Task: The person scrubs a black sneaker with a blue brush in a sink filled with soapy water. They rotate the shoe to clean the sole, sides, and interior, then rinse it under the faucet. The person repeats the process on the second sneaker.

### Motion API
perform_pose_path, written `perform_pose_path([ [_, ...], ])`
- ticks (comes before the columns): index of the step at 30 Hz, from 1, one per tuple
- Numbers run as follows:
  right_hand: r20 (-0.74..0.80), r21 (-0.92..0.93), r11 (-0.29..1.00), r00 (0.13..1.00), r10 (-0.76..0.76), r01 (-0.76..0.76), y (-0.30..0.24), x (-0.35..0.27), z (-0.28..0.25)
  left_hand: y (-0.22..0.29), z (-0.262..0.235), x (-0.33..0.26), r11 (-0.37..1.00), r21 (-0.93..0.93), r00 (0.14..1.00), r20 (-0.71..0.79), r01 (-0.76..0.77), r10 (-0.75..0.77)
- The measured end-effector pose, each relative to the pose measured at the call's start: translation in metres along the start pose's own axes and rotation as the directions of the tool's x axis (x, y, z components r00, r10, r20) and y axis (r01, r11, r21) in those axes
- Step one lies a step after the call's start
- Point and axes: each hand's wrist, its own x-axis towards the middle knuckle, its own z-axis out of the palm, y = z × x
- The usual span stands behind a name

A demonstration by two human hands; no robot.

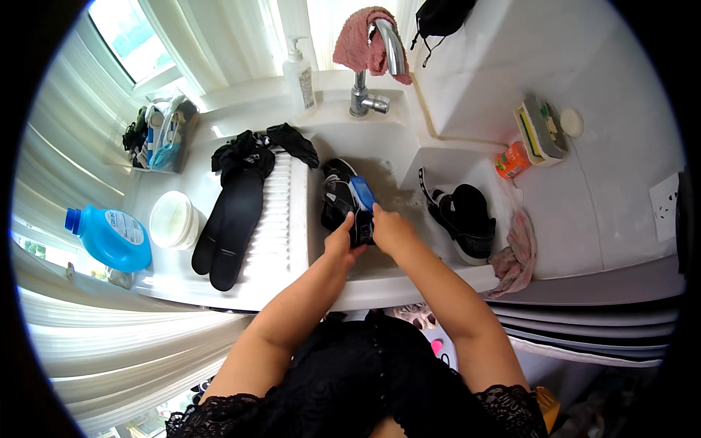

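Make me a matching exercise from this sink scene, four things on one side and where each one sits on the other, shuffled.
Things:
1. pink cloth
2. blue detergent bottle
3. black insoles
4. blue brush

Places:
A. on the ribbed washboard
B. draped over the tap
C. in the right hand
D. far left of the counter

Pairs: 1-B, 2-D, 3-A, 4-C

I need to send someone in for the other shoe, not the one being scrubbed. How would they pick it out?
Start at the white sink under the chrome tap. Just right of its basin is a lower white ledge, and the black shoe lies there on its own. Unlike the shoe in the basin, no hand or brush touches it, and a pink cloth lies beside it.
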Motion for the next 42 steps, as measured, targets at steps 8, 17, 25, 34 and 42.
perform_pose_path([
  [8, 0.174, 0.012, 0.999, 0.984, 0.033, -0.035, 0.007, -0.051, -0.027, 0.007, -0.001, -0.022, 0.989, -0.145, 0.999, -0.015, 0.035, -0.038],
  [17, -0.071, 0.103, 0.966, 0.967, 0.244, -0.236, 0.072, 0.086, 0.070, 0.012, -0.001, -0.024, 0.990, -0.137, 0.998, -0.041, 0.031, -0.037],
  [25, -0.114, 0.286, 0.954, 0.992, -0.063, 0.094, 0.046, -0.038, -0.029, 0.010, -0.002, -0.021, 0.972, -0.232, 0.997, -0.043, 0.047, -0.059],
  [34, -0.017, -0.076, 0.996, 0.999, 0.049, -0.050, 0.021, -0.019, -0.001, 0.004, 0.005, -0.014, 0.978, -0.207, 0.999, -0.023, 0.028, -0.033],
  [42, 0.160, -0.041, 0.994, 0.981, 0.105, -0.100, 0.009, -0.056, -0.039, 0.007, -0.002, -0.020, 0.951, -0.297, 0.994, -0.034, 0.085, -0.100],
])
